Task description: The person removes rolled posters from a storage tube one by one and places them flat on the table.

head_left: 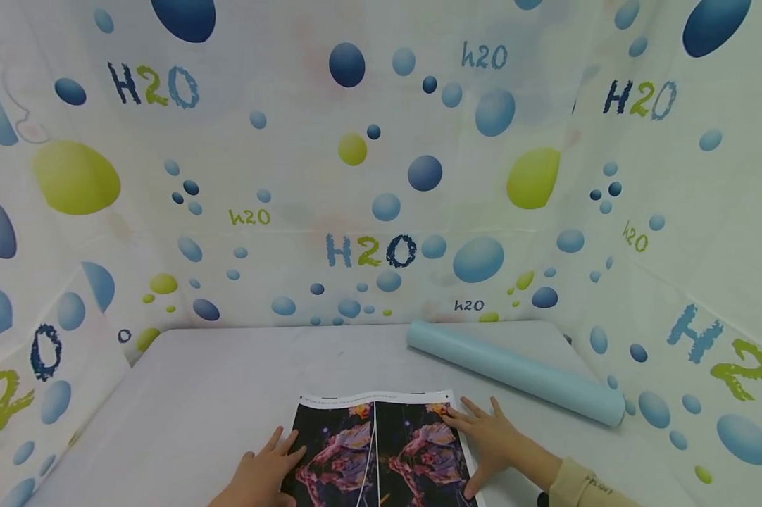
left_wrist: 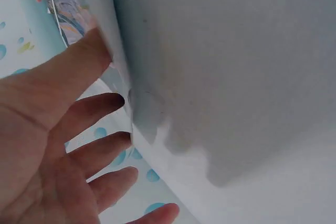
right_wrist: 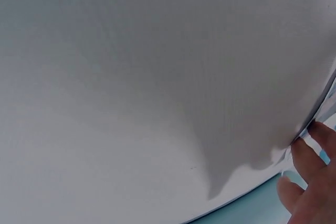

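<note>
A printed sheet (head_left: pixel 339 461) lies on the white table at the bottom centre of the head view. It carries two matching dark panels with pink and orange artwork, parted by a white line, and a white strip along its top. My left hand (head_left: pixel 263 470) rests at the sheet's left edge, fingertips on the border. In the left wrist view that hand (left_wrist: pixel 58 135) has its fingers spread and its thumb at the paper edge. On the opposite side my right hand (head_left: pixel 491 438) lies with fingers splayed over the right edge. The sheet's near part is cut off by the frame.
A long light blue roll (head_left: pixel 514 373) lies diagonally across the back right of the white table (head_left: pixel 229 380). Behind and on both sides hangs a white curtain (head_left: pixel 292 162) printed with blue and green bubbles and H2O lettering.
</note>
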### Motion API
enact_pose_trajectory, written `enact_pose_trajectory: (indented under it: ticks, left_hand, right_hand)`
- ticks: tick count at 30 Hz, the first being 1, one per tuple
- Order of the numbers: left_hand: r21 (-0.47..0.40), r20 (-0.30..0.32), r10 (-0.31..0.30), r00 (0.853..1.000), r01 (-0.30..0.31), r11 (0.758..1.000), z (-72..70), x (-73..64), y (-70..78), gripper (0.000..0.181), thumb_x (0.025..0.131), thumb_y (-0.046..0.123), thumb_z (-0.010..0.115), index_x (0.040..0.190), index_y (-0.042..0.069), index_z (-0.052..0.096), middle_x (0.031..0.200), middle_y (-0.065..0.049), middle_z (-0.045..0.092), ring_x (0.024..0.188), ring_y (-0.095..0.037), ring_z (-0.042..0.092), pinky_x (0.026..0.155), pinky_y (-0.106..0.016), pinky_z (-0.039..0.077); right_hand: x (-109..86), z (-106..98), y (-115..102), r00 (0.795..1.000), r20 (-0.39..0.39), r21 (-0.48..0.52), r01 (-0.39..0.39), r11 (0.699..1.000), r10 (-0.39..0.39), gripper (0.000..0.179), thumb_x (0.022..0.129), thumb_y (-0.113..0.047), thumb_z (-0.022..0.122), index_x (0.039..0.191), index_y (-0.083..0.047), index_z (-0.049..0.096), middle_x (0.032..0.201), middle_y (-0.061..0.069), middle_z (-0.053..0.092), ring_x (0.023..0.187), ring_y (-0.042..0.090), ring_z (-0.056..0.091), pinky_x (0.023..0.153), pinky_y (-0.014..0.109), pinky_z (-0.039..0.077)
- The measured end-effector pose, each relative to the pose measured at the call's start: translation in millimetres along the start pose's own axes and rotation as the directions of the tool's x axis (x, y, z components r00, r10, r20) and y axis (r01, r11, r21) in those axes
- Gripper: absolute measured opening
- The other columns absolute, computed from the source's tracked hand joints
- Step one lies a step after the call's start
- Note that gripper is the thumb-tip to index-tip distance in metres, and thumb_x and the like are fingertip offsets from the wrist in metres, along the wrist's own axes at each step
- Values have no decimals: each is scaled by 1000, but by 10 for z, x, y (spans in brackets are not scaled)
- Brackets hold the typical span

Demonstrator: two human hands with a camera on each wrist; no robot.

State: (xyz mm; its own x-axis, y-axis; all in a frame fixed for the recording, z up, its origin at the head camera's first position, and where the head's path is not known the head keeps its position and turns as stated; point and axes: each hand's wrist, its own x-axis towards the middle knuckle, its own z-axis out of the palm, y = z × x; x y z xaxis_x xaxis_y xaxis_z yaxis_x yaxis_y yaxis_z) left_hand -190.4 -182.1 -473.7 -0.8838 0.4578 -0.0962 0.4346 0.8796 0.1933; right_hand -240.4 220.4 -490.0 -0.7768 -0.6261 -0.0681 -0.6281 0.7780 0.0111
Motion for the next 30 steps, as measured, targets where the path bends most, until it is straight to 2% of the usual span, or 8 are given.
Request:
enact_pose_trajectory:
  ticks: [6, 10, 12, 14, 18, 22, 26, 30]
  left_hand:
    - [-26, -101, 67, 993, -70, 997, -89, 44, 110, 62, 57, 26, 74, 113, 8, 54, 124, -14, 43, 117, -37, 30, 70, -55, 37]
    - [32, -199, 132, 971, -128, 991, -151, 69, 194, 52, 62, 17, 73, 110, 14, 56, 117, -10, 48, 110, -32, 38, 72, -51, 39]
    - [85, -259, 174, 950, -157, 984, -177, 78, 233, 48, 64, 17, 72, 109, 17, 57, 114, -7, 49, 105, -28, 42, 70, -47, 40]
    - [144, -328, 221, 918, -183, 973, -191, 85, 271, 46, 64, 17, 72, 108, 19, 58, 111, -5, 50, 100, -24, 44, 68, -44, 40]
    - [246, -474, 289, 832, -190, 951, -192, 111, 343, 40, 62, 21, 73, 101, 20, 62, 106, 1, 52, 95, -18, 44, 66, -40, 36]
    - [269, -587, 305, 750, -175, 947, -190, 130, 439, 34, 61, 22, 73, 94, 19, 64, 100, 2, 54, 89, -16, 46, 63, -36, 34]
    - [238, -635, 303, 711, -193, 952, -200, 130, 551, 32, 60, 19, 72, 91, 15, 65, 96, 0, 55, 84, -15, 48, 58, -32, 37]
    - [217, -622, 319, 715, -234, 948, -207, 119, 648, 30, 61, 21, 73, 88, 11, 66, 90, -1, 57, 79, -15, 52, 58, -32, 43]
  right_hand:
    - [4, -35, -82, 999, -28, -69, 35, 997, -37, 115, 41, -83, 42, 131, -13, 33, 134, 8, 32, 123, 34, 22, 84, 66, 16]
    - [5, -43, -151, 999, -32, -92, 30, 995, -33, 116, 41, -84, 41, 129, -9, 37, 130, 11, 37, 120, 33, 28, 85, 65, 16]
    - [5, -43, -195, 999, -28, -115, 25, 993, -29, 117, 41, -85, 39, 127, -6, 39, 128, 12, 39, 119, 32, 31, 86, 64, 15]
    - [10, -43, -242, 999, -21, -141, 21, 990, -24, 117, 40, -86, 37, 125, -4, 42, 126, 13, 42, 117, 31, 35, 87, 63, 13]
    - [43, -29, -337, 1000, -5, -200, 13, 980, -15, 117, 42, -87, 32, 121, -1, 46, 122, 14, 45, 113, 29, 40, 88, 62, 15]
    - [82, -34, -474, 1000, 1, -221, -30, 975, 31, 116, 43, -88, 32, 117, 1, 48, 117, 16, 48, 107, 29, 45, 87, 58, 22]
    - [92, -68, -658, 995, -13, -211, -103, 972, 103, 111, 43, -87, 38, 105, 4, 55, 101, 16, 56, 95, 30, 51, 84, 53, 32]
    - [87, -102, -805, 987, -19, -204, -161, 966, 160, 103, 43, -86, 41, 92, 3, 60, 84, 11, 58, 83, 30, 53, 78, 51, 37]
